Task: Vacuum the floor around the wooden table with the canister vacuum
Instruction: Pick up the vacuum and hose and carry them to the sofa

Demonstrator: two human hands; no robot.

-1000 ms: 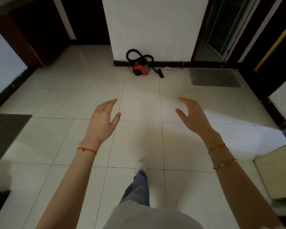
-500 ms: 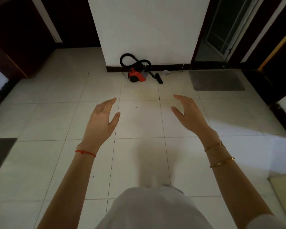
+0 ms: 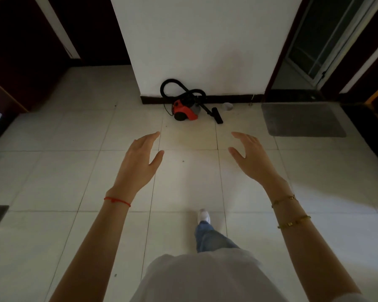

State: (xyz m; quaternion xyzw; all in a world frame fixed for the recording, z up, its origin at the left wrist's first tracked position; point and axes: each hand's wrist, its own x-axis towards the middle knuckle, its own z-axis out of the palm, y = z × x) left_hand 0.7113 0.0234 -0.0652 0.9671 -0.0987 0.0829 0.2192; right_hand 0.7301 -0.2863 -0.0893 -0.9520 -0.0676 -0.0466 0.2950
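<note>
Against the skirting at the far edge of the tiled floor, at the foot of the white wall, the canister vacuum stands parked, its black hose looped above the red body and its floor nozzle lying on the tiles just beside it, which keeps the unit out of the walkway. Both arms reach forward toward it. The left hand and the right hand are held palms inward, fingers spread wide and empty, well apart from the vacuum; this posture appears to prepare for a two-handed pickup. One foot is planted forward, suggesting an approach. A grey mat lies toward the far right corner. No wooden desk is in view, so vacuuming has not begun.
</note>
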